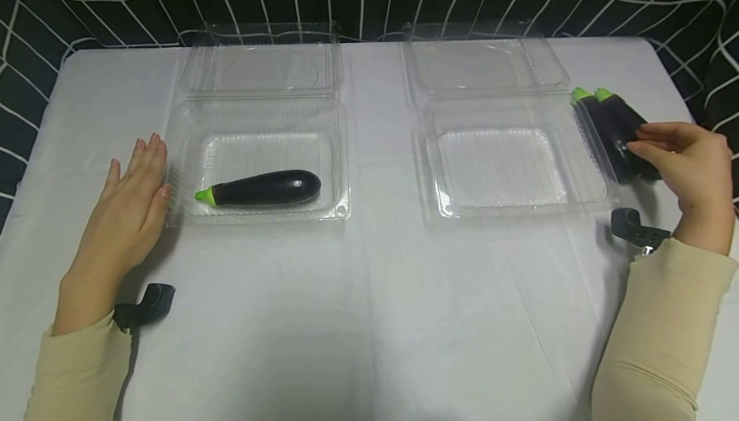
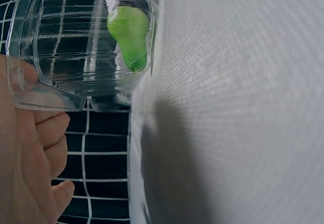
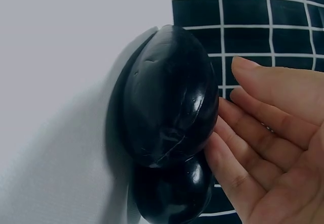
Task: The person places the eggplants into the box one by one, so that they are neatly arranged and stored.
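White cloth (image 1: 433, 312), two eggplants (image 1: 620, 119) aslant, stems (image 1: 580, 94) pointing away, right fingers (image 3: 260, 133) wide alongside, left fingers (image 1: 149, 161) straight

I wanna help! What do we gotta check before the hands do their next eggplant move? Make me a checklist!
1. Left lid folded open: ok.
2. Right lid folded open: ok.
3. Single eggplant lying fully inside the left box: ok.
4. Two eggplants within reach of the right hand: ok, its fingers are at them beside the right box.
5. Right hand wrapped around one: not ok, its fingers aren't closed around either.
6. Left hand pressing firmly on the left box: cannot tell, it's at the edge.
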`<state>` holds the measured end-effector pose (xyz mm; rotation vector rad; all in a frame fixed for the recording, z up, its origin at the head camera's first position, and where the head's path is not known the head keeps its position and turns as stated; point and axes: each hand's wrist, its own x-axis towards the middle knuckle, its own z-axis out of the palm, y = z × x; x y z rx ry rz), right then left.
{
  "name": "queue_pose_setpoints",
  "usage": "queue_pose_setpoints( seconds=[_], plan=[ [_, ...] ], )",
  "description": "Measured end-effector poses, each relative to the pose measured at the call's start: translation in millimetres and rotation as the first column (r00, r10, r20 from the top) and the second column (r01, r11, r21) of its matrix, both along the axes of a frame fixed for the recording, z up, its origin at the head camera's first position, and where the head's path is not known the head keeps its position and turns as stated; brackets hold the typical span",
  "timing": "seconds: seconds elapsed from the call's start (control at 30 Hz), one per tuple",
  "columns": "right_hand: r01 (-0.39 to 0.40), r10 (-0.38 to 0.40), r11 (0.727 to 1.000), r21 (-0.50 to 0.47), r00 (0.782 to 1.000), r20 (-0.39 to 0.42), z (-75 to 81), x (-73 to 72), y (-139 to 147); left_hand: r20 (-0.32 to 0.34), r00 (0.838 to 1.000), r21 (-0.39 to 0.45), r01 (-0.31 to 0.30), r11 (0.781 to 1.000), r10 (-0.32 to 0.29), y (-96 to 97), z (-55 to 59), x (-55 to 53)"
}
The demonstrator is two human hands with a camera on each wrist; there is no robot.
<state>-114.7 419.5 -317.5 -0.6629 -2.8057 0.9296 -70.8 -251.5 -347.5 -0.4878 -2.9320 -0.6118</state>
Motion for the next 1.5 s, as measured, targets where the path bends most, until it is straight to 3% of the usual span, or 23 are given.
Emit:
queue_pose_setpoints(
  seconds=[0.43, 0.9, 1.07, 1.3, 1.5],
  plan=[
    [-0.028, 0.021, 0.994, 0.103, 0.997, 0.077, -2.8, -1.5, -3, 0.003, 1.0, -0.008, -0.005, 1.0, 0.005, 0.3, 0.1, 0.4],
    [-0.131, 0.1, 0.972, 0.193, 0.981, 0.165, 1.0, -0.6, -7, 0.007, 1.0, -0.003, -0.004, 1.0, 0.004, 0.4, 0.4, 0.0],
    [-0.135, 0.1, 0.969, 0.207, 0.98, 0.172, -1.1, -1.8, -6, 0.014, 1.0, -0.008, -0.004, 1.0, 0.004, 0.2, 0.5, 0.1],
    [-0.139, 0.112, 0.965, 0.224, 0.985, 0.13, -17.6, -9.3, 21, 0.022, 1.0, -0.017, -0.006, 1.0, 0.006, 0.4, 0.9, -0.1],
    [-0.165, 0.126, 0.956, 0.241, 0.977, 0.171, -11.3, -7.3, 9, 0.022, 1.0, -0.018, -0.003, 1.0, 0.003, 0.3, 1.0, -0.1]
  ],
)
